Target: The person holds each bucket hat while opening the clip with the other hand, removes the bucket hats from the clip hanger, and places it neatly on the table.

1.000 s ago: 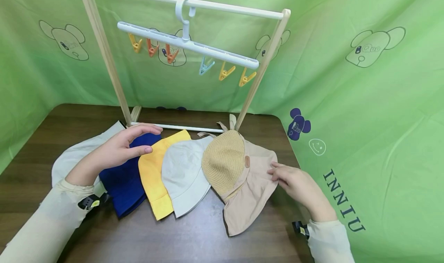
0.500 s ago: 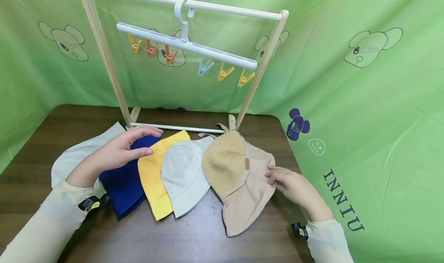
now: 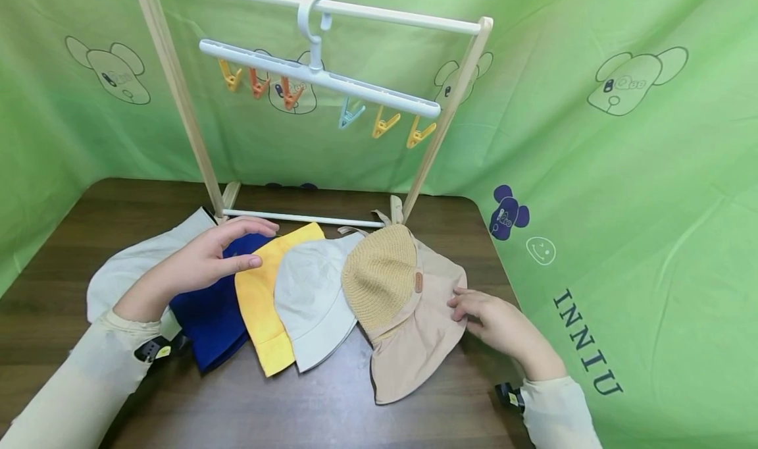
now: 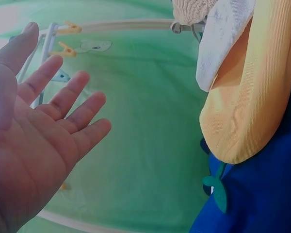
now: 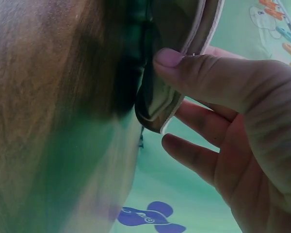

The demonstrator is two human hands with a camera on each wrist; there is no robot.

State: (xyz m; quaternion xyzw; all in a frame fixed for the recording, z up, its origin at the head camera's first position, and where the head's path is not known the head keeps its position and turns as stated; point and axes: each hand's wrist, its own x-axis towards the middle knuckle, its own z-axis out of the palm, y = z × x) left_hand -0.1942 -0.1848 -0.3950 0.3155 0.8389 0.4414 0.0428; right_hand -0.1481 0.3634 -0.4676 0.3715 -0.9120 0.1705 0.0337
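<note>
My right hand [image 3: 500,324] pinches the right edge of a beige sun hat [image 3: 408,357] with a woven straw-like crown. In the right wrist view the thumb [image 5: 203,73] lies on one side of the brim [image 5: 157,109], with fingers on the other. My left hand [image 3: 204,258] is held above a navy blue hat [image 3: 207,324], its fingers spread in the left wrist view and touching nothing there. Between the hands lie a yellow bucket hat [image 3: 260,317] and a pale grey bucket hat [image 3: 310,297], overlapping in a row. A whitish hat [image 3: 127,271] is partly hidden behind my left arm.
A wooden rack [image 3: 183,106] with white bars stands at the back of the brown table [image 3: 284,413]. From its top bar hangs a light blue hanger [image 3: 355,88] with several coloured clips, such as a yellow clip [image 3: 420,133]. Green printed cloth [image 3: 562,159] surrounds the table.
The beige sun hat has shifted slightly left along with my right hand. My left hand and the other hats stay where they were.
</note>
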